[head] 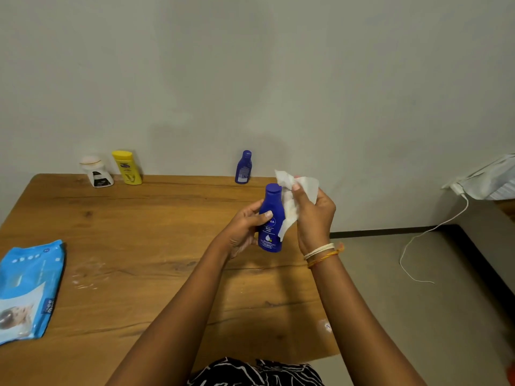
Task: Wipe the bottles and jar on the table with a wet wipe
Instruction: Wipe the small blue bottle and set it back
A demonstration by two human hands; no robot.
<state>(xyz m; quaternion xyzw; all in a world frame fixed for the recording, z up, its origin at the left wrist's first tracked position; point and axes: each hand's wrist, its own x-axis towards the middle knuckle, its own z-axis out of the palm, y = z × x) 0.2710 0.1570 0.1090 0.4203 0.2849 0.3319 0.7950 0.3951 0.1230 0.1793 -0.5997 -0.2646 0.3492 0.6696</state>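
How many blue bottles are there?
2. One blue bottle is held in the left hand above the table, with the right hand pressing a wipe on it. The other blue bottle stands by the wall.

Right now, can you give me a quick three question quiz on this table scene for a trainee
1. True or false: the left hand grips the blue bottle.
2. What does the right hand hold? A) wet wipe B) yellow bottle C) wipes pack
3. How many containers stand by the wall?

Key: 1 true; 2 A; 3 three: white jar, yellow bottle, small blue bottle.
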